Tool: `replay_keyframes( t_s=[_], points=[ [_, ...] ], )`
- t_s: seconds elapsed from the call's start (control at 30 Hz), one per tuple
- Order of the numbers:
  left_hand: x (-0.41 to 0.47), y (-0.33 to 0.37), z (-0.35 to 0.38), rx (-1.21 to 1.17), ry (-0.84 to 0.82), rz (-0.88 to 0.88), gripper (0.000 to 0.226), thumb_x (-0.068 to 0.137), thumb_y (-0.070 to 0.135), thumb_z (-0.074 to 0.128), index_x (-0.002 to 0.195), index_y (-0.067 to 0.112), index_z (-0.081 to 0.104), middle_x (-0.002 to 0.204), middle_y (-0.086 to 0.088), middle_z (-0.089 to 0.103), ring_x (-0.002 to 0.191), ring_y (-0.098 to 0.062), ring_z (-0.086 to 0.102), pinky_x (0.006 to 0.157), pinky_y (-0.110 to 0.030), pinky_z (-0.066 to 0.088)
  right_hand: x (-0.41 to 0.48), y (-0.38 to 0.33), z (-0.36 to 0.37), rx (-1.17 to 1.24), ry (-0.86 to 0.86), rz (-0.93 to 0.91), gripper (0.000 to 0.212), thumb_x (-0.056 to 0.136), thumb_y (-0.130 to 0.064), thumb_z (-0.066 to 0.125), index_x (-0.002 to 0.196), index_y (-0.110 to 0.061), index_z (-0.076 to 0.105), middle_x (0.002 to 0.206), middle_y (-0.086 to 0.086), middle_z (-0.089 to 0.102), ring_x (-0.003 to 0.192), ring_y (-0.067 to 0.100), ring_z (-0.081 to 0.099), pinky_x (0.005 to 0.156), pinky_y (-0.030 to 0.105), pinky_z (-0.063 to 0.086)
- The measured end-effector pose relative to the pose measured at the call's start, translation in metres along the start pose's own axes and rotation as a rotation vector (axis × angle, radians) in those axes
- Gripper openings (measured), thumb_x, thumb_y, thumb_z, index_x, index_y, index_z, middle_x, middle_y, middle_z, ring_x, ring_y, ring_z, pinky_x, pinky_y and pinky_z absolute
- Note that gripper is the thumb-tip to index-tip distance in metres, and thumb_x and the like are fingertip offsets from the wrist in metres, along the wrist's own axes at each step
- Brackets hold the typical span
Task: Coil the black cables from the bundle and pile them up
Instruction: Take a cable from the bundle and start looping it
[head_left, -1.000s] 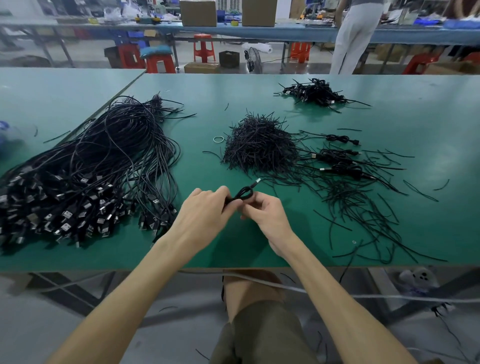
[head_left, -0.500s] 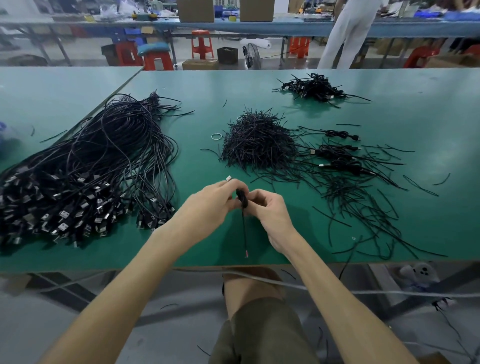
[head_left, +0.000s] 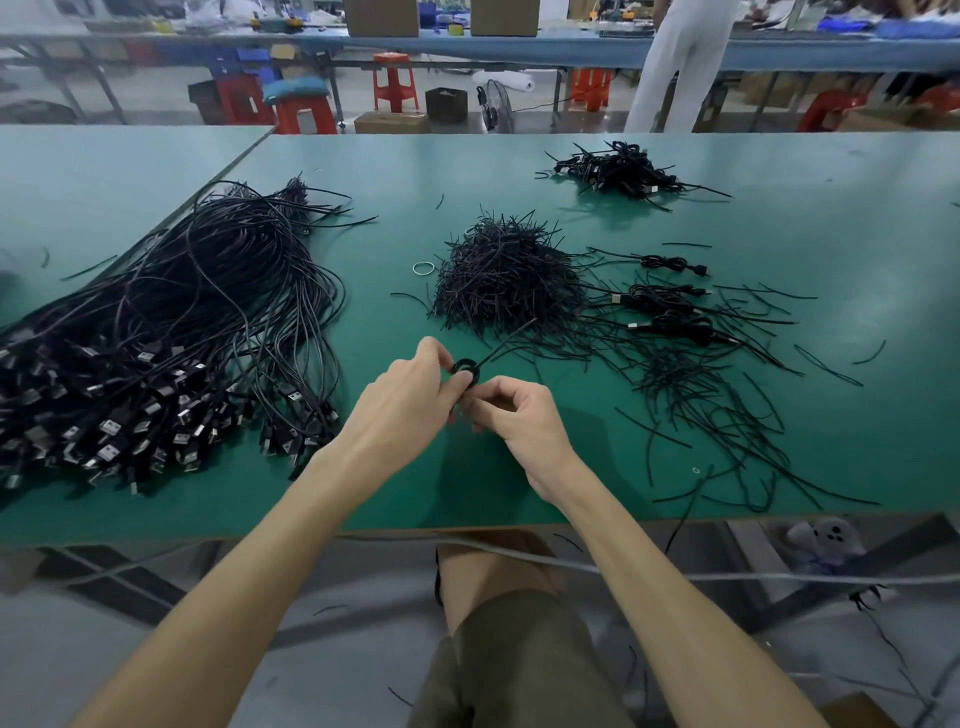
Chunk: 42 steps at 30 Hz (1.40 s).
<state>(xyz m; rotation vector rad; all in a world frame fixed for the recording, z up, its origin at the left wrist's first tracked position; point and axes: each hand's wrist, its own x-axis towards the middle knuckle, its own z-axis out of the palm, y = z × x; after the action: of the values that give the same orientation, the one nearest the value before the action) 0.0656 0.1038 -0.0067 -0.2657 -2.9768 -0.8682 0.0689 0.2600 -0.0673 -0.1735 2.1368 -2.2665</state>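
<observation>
Black coil (head_left: 464, 370) between both hands (head_left: 402, 402) (head_left: 519, 418)

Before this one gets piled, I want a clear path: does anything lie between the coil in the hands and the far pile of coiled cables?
Yes: the heap of short black ties lies on the table between the coil and the far pile. It is low, so lifting over it should probably work.

Bare forearms (head_left: 291, 525), left hand (head_left: 405, 400), right hand (head_left: 519, 423), olive-green shorts (head_left: 519, 665), bare knee (head_left: 488, 577).
</observation>
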Motion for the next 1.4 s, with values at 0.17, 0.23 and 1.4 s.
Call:
replay_keyframes(
  t_s=[0.17,0.23,1.4],
  points=[
    [0.003,-0.003,0.000,-0.212,-0.026,-0.050,0.022,0.108,0.029,0.039,0.129,0.029,0.048,0.064,-0.002,0.071,0.058,-0.018,0.063,0.060,-0.036,0.053,0.000,0.002,0.001,-0.004,0.023,-0.012,0.006,0.091,-0.008,0.074,0.087,-0.012,0.076,0.078,0.006,0.074,0.071,0.012,0.062,0.072,0.028,0.054],
    [0.002,-0.007,-0.003,-0.241,-0.114,0.016,0.034,0.105,0.007,0.038,0.133,0.024,0.051,0.060,0.007,0.069,0.056,-0.021,0.064,0.059,-0.041,0.054,0.000,0.003,0.001,0.027,0.025,-0.012,0.008,0.091,-0.006,0.074,0.087,-0.013,0.075,0.079,0.004,0.074,0.073,0.013,0.066,0.072,0.025,0.055],
    [-0.006,-0.010,-0.001,-0.471,-0.150,0.081,0.025,0.101,-0.002,0.051,0.115,0.015,0.064,0.080,0.007,0.073,0.064,-0.010,0.066,0.075,-0.039,0.057,-0.003,0.002,0.001,0.077,0.041,0.002,0.006,0.092,-0.005,0.073,0.086,-0.007,0.074,0.076,0.003,0.072,0.074,0.014,0.064,0.074,0.027,0.054]
  ],
)
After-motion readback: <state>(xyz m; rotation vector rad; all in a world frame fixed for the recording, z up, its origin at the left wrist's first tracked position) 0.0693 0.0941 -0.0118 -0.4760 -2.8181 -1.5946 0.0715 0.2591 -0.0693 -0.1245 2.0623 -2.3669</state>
